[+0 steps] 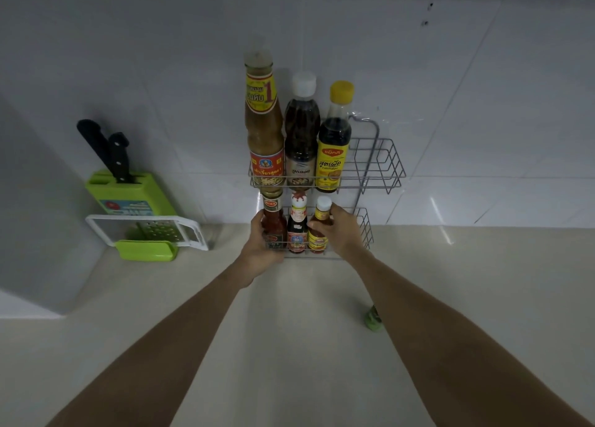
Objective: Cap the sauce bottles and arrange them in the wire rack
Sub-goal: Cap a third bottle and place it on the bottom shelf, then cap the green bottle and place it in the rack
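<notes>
From the head camera, a two-tier wire rack (391, 165) stood against the tiled wall on a pale counter (289, 346). Three tall sauce bottles (301, 130) filled the left of its upper shelf, and three small ones sat in the lower basket. The left hand (260, 249) was wrapped around the small red-sauce bottle (273, 220) at the left end; the right hand (341, 230) pinched the small white-capped bottle (320, 227) at the right end. Every bottle in view looked capped. They were probably glass, smooth and breakable, fairly heavy for their size, so a grip on the body below the neck seemed safest. Space was tight: the upper shelf hung just over the small caps, and the basket's front rail stood in the way. Both shelves were bare at the right. A small green thing (373, 320) lay on the counter, partly hidden by the right forearm.
</notes>
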Demonstrator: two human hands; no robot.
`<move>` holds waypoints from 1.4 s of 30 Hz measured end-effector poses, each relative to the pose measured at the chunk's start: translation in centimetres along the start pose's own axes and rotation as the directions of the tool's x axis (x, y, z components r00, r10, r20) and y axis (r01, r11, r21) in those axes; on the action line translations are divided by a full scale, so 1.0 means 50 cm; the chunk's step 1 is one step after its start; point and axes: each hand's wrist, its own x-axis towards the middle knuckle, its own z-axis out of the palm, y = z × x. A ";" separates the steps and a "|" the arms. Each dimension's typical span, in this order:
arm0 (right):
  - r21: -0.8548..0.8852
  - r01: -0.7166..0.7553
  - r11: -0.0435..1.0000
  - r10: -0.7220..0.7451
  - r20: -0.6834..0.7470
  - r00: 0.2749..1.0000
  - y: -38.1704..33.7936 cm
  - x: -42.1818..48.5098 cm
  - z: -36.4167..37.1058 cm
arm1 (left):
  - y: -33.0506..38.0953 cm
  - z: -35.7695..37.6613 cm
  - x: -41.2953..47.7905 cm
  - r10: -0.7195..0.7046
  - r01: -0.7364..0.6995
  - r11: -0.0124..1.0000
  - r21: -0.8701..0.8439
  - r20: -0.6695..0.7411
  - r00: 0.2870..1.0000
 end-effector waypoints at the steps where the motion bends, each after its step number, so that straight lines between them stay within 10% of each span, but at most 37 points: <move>1: -0.001 -0.001 1.000 0.001 -0.002 1.000 0.003 -0.001 0.003 | -0.002 0.000 0.002 -0.005 0.005 1.000 0.000 0.003 1.000; 10: -0.095 -0.073 0.993 0.091 0.194 0.977 -0.013 -0.020 -0.025 | 0.029 0.025 -0.021 -0.057 0.057 0.998 0.028 -0.030 0.998; 15: 0.055 -0.019 0.998 0.024 -0.090 0.996 0.023 -0.098 -0.107 | 0.002 0.081 -0.070 0.099 -0.077 0.992 0.097 -0.249 0.963; 20: -0.023 -0.084 0.996 0.075 -0.259 0.963 0.137 -0.226 -0.195 | -0.036 0.179 -0.125 0.100 -0.085 0.959 0.271 -0.039 0.994; 30: -0.414 -0.223 0.883 0.317 0.171 0.933 0.330 -0.346 -0.167 | -0.059 0.365 -0.117 -0.064 -0.064 0.896 0.439 0.272 0.960; 42: -0.091 -0.029 0.995 0.024 -0.061 0.998 0.292 -0.319 -0.207 | -0.093 0.398 -0.113 0.152 -0.175 0.918 0.355 0.092 0.984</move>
